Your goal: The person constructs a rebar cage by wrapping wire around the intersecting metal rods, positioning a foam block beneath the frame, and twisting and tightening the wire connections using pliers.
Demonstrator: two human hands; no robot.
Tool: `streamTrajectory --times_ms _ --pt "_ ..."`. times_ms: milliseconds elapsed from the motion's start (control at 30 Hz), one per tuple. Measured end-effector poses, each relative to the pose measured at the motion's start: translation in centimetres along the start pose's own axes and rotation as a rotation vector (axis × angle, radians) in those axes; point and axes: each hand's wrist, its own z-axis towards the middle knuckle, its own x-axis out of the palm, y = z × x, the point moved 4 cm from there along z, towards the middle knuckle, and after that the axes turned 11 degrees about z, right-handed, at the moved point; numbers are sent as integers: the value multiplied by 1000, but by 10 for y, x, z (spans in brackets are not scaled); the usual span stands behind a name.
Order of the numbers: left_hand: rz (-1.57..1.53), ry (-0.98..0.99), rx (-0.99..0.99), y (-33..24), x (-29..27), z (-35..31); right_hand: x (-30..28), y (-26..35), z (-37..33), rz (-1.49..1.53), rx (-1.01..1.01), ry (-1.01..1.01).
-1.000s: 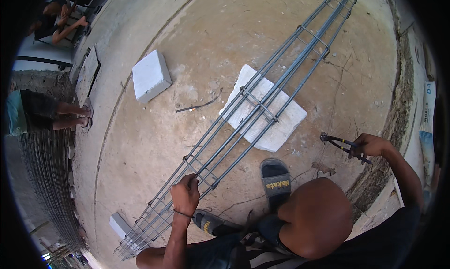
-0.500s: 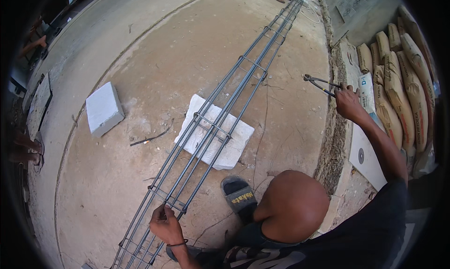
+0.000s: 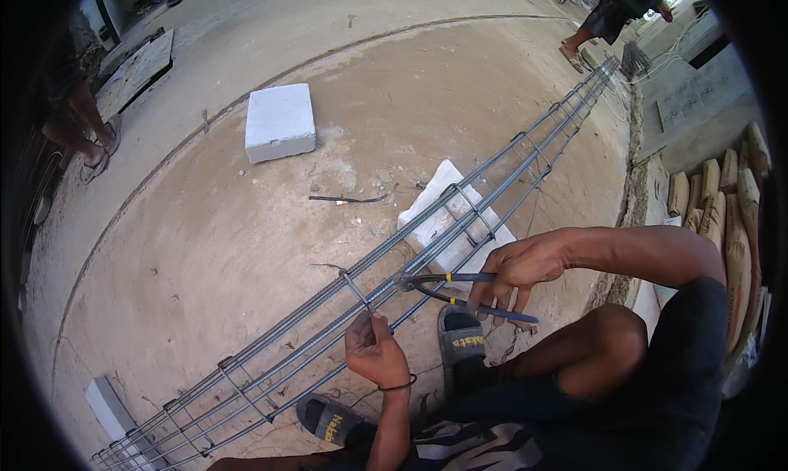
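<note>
A long rebar cage (image 3: 287, 349) of ribbed bars and square stirrups runs from the lower left to the far right. My left hand (image 3: 377, 354) is pinched closed at a stirrup on the cage's near side; whatever is between its fingertips is too small to make out. In my right hand (image 3: 525, 274) is a pair of pincers (image 3: 435, 280) with dark blue, yellow-banded handles. Their handles are spread, and the head lies over the cage bars, just right of my left fingertips.
White blocks prop the cage at its middle (image 3: 435, 204) and lower left (image 3: 111, 409); another white block (image 3: 281, 120) lies beyond it. A dark strip (image 3: 349, 199) is on the concrete floor. Filled sacks (image 3: 739, 249) are stacked at right. Other people stand far right (image 3: 611, 16) and left (image 3: 86, 134).
My right hand has swung the pincers in from the far right to the cage, beside my left hand. The view has turned, so the cage now slants more across it.
</note>
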Motion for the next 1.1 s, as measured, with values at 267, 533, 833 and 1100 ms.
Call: streamTrajectory --times_ms 267,533,833,1100 --pt "71 -110 10 13 -1 -8 37 52 38 -35 269 134" --pt "162 -93 81 8 -3 -8 42 80 38 -156 423 114" --pt "157 -62 84 3 -3 -7 45 103 44 -356 453 46" --pt "83 38 58 -8 6 -23 70 121 48 -1046 254 -111"
